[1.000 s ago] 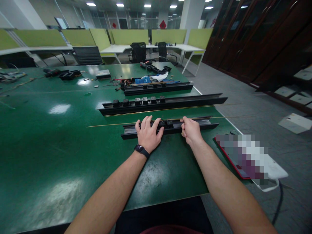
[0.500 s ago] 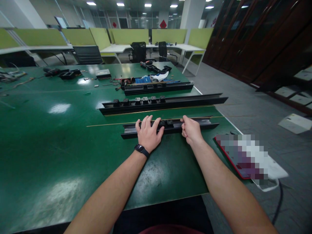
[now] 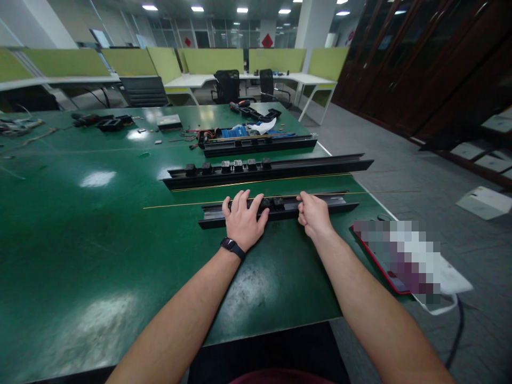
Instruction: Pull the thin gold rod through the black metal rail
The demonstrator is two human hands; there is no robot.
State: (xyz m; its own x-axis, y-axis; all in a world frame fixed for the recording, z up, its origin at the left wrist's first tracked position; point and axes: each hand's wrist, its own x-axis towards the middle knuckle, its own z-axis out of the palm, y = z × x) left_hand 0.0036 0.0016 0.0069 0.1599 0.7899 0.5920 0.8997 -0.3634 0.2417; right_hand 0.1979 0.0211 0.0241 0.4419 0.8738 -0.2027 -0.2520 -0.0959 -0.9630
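A short black channel rail [image 3: 332, 207] lies across the green table, with small black blocks [image 3: 276, 202] in its groove. My left hand [image 3: 245, 221], a dark band on its wrist, rests over the left part of this rail with its fingers spread. To the right, my right hand [image 3: 313, 210] is closed in a pinch on a thin brass-coloured rod [image 3: 180, 205]. The rod runs lengthwise along the rail's far side and sticks out well past both ends. My fingers hide the pinched spot and part of the groove.
Behind lies a longer black rail [image 3: 312, 169] with several blocks, a second thin rod [image 3: 256, 182] along its near side. Farther back are another rail [image 3: 292, 143], blue parts [image 3: 236, 132] and a drill [image 3: 84, 118]. A red-edged blurred device [image 3: 392, 256] sits at the right table edge.
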